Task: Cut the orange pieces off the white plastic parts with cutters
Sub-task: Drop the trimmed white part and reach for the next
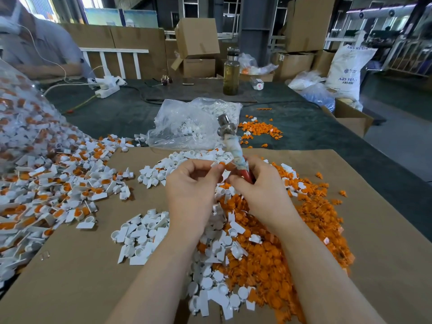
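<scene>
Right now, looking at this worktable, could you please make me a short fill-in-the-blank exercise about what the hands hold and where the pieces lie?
1. The left hand pinches a small ____ plastic part.
2. The right hand grips the cutters, whose handle is ____.
3. The big pile of loose orange pieces lies on a sheet of ____.
4. The clear plastic bag behind the hands holds ____ parts.

Missing words: white; red; cardboard; white

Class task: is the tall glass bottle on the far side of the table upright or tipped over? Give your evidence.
Upright. The glass bottle stands on its base on the table, its metal cap on top, with yellowish liquid inside.
</scene>
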